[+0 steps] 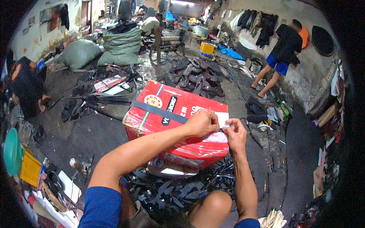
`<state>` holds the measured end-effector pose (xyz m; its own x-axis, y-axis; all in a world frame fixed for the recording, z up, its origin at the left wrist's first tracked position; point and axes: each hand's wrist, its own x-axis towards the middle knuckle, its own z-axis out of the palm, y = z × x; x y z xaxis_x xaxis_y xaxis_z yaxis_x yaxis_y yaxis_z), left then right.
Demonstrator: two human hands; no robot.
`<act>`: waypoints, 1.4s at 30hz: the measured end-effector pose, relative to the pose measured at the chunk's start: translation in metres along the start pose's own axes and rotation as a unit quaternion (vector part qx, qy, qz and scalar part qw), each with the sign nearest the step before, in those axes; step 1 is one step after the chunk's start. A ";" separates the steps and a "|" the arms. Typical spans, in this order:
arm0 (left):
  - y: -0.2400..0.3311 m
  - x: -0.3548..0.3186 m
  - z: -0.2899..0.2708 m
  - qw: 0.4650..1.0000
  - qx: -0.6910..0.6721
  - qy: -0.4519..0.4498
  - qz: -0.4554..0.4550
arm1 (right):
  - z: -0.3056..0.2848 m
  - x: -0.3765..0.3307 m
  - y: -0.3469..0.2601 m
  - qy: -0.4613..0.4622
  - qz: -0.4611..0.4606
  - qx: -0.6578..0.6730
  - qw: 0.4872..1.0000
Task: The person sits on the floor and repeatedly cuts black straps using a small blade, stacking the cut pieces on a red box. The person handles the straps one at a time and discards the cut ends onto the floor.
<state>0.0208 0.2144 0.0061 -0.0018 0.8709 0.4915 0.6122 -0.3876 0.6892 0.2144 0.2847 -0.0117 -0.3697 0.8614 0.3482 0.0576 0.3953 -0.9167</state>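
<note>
A large red carton (207,100), wrapped in shiny tape, stands in front of my knees. Across its left top lies a flat dark grey strap (161,112). Over the carton's right top, my left hand (204,122) and my right hand (236,135) meet with fingers pinched together. A small dark strip (221,130) shows between the fingertips; most of it is hidden. White paper (222,117) lies under the fingers on the carton. Below, many black strap pieces (159,195) are heaped between my legs, near a round roll-like thing (157,163) against the carton.
Beyond the carton is a pile of dark sandals (199,78). Stuffed green sacks (121,45) stand at the back left. One person (285,45) walks along the right wall; another (28,83) crouches at left. A green basin (12,152) and yellow crate (30,168) sit at left.
</note>
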 end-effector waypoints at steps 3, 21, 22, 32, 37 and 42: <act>0.005 0.005 -0.005 0.999 -0.009 -0.028 -0.030 | 0.001 -0.006 -0.001 0.016 0.012 -0.014 1.000; 0.001 0.019 0.029 0.990 -0.097 0.043 0.098 | -0.020 -0.018 0.010 -0.076 0.322 0.384 0.862; -0.002 0.017 0.027 0.990 -0.089 0.047 0.095 | -0.016 -0.018 -0.019 -0.057 0.321 0.330 0.886; 0.008 0.018 0.022 0.994 -0.106 0.009 0.022 | 0.001 0.041 -0.006 0.048 -0.066 -0.309 0.948; 0.010 0.018 0.020 0.994 -0.107 -0.010 0.005 | 0.004 0.029 0.082 0.090 -0.010 -0.123 0.988; 0.010 0.017 0.020 0.995 -0.099 -0.015 0.001 | 0.010 -0.011 0.176 0.132 0.085 -0.111 0.981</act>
<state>0.0422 0.2312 0.0106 0.0240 0.8776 0.4788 0.4451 -0.4383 0.7809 0.2195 0.3416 -0.1790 -0.0862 0.9620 0.2589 0.3090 0.2729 -0.9111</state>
